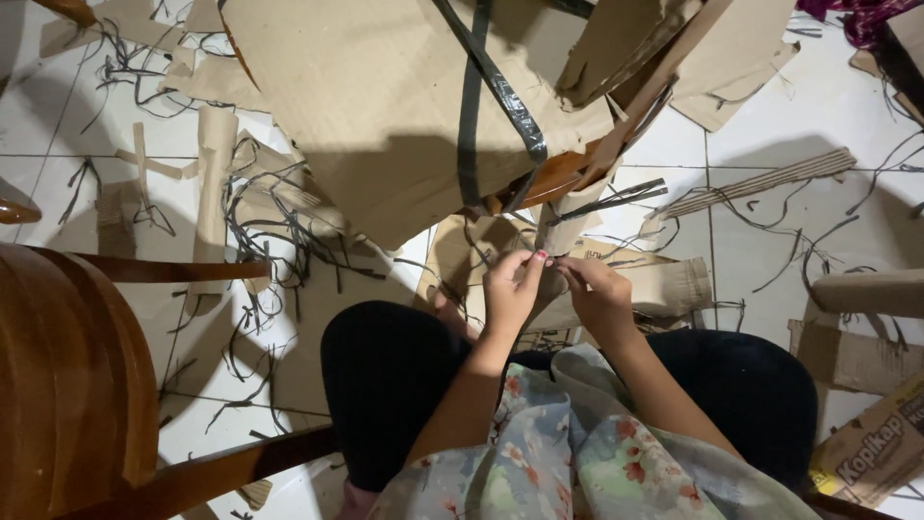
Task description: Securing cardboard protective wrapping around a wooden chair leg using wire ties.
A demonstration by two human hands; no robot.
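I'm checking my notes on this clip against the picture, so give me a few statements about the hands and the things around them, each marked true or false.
1. Both hands meet at a wrapped cardboard strip. True: the left hand and right hand pinch the cardboard strip side by side.
2. The floor is carpeted. False: the floor is white tile.
3. Dark tape runs over the big cardboard sheet. True: dark tape crosses the cardboard sheet.
4. The right hand holds scissors. False: no scissors show in it.
5. A wooden chair stands at the left edge. True: the chair is brown wood.
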